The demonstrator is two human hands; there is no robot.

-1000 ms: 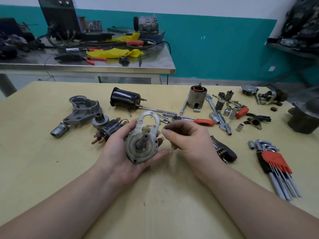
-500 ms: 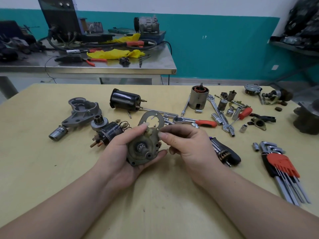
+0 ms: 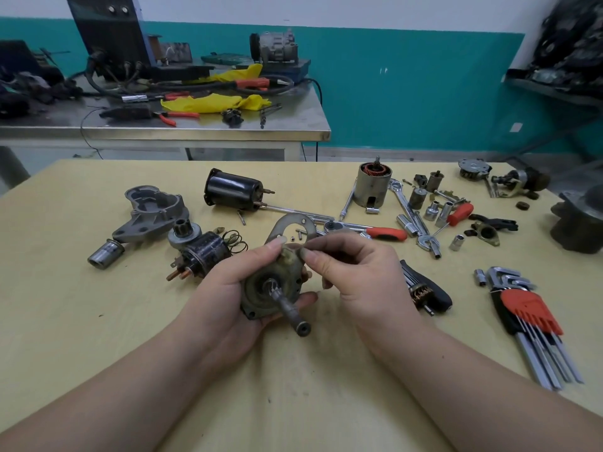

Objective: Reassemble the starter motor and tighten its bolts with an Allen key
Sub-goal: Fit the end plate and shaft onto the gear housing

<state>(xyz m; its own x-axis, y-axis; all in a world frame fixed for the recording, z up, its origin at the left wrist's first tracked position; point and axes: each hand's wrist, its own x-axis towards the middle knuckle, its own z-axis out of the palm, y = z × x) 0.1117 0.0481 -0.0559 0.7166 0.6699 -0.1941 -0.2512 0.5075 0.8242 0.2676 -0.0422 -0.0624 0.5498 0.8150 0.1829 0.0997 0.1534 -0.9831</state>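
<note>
My left hand [image 3: 225, 288] cradles a grey starter end plate [image 3: 261, 290] above the yellow table. Its stubby shaft [image 3: 292, 313] points down toward me, and its flat metal loop [image 3: 288, 223] rises behind my fingers. My right hand [image 3: 355, 272] pinches thumb and forefinger onto a greasy yellowish nub [image 3: 290, 256] at the top of the plate's round body. The black motor casing [image 3: 233, 189], the copper-wound field housing [image 3: 373, 184], the solenoid [image 3: 204, 252] and the grey nose housing [image 3: 151, 207] lie on the table behind. An Allen key set [image 3: 528, 308] in a red holder lies at the right.
A red-handled ratchet [image 3: 385, 233], spanners and several sockets [image 3: 434, 210] are scattered back right. A black bit driver [image 3: 427, 291] lies beside my right wrist and a lone socket [image 3: 104, 254] at the left. A cluttered steel bench [image 3: 195, 132] stands beyond the table.
The end plate has tilted in my left hand, so its shaft now points toward me. My right hand has moved in and its fingertips have closed on the top of the plate.
</note>
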